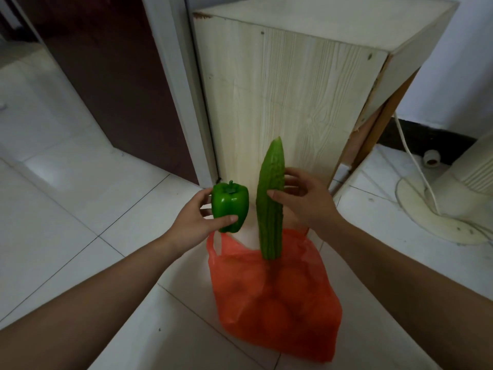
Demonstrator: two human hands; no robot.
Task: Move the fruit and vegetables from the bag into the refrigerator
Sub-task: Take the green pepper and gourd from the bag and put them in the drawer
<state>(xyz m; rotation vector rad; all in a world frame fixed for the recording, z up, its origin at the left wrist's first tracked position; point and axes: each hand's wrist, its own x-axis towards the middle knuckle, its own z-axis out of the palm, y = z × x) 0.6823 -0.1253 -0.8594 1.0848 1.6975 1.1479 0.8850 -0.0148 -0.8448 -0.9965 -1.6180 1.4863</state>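
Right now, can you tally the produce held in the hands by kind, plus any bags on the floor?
green bell pepper: 1, gripped by the left hand
long ridged gourd: 1, gripped by the right hand
orange plastic bag: 1, contents not countable
Total: 3

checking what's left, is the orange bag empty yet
Not empty: the orange bag bulges, with round shapes showing through its thin plastic.

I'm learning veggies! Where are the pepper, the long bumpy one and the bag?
Green pepper (pixel 230 206): head view, its glossy front.
Bitter gourd (pixel 269 231): head view, ridged lower half.
Orange bag (pixel 272 303): head view, front.
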